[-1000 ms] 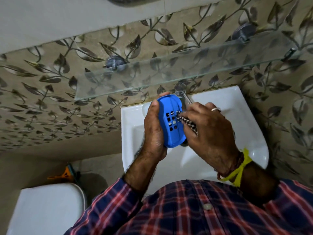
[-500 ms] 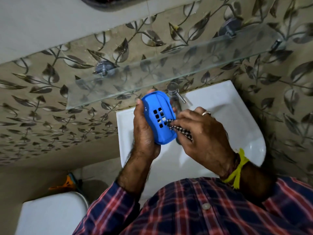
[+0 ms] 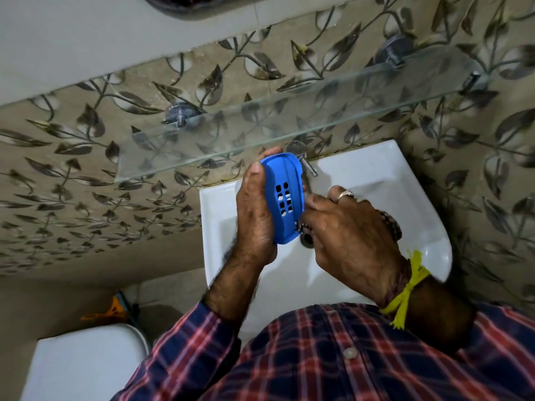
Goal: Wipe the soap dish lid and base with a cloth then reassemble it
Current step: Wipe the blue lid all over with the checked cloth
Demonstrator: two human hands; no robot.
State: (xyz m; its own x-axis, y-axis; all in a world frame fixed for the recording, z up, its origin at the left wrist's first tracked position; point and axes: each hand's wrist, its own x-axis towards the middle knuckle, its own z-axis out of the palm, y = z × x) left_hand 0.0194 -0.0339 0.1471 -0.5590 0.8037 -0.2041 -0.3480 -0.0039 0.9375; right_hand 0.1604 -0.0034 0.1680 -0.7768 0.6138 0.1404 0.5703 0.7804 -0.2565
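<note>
Wiping is under way on one piece of the soap dish and is not finished. The blue slotted soap dish piece [image 3: 285,198] is held on edge above the white washbasin [image 3: 405,180], just in front of the chrome tap [image 3: 304,160]. Its face with the grid of square drain holes is turned toward the camera. Whether this piece is the lid or the base cannot be told from the view.

The left hand [image 3: 254,218] grips the piece along its left edge, thumb on the near rim, with fingers wrapped behind it and only their tips showing over the top. The right hand [image 3: 350,235] has its fingers clenched round a dark checked cloth [image 3: 301,227], of which only a small wad shows at the lower right corner of the piece, touching it there. The judgement is that the lower end of the face is being wiped.

The other half of the soap dish is not in view, so its state cannot be confirmed. Remaining, by this evidence: completing this piece, wiping the second piece if not already done, and fitting the two together.

A glass shelf [image 3: 289,120] is fixed to the leaf-patterned wall tiles [image 3: 72,175] above the washbasin. A white toilet cistern lid [image 3: 84,366] lies at lower left. The person wears a plaid shirt [image 3: 318,363] and a yellow wrist thread [image 3: 408,287].
</note>
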